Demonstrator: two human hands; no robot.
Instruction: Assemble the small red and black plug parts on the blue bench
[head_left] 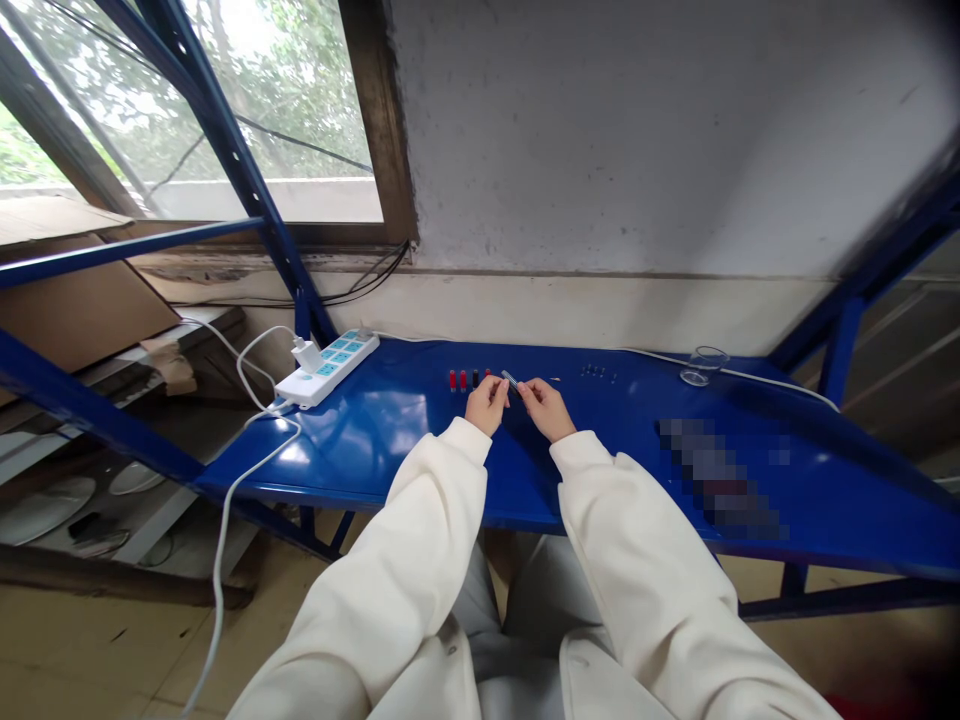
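The right hand (537, 397) has its thumb and fingers closed to a pinch on one end of a slim greyish piece (511, 380) at its ten o'clock. The left hand (489, 402) draws its fingertips together just beside that piece, and I cannot tell whether they grip it. On the blue table (631, 412), red and black pieces (463, 380) form a row at the left hand's eleven o'clock, with tiny parts (598, 372) at the right hand's two o'clock

The right fingers (528, 394) hold a slim rod (510, 379).
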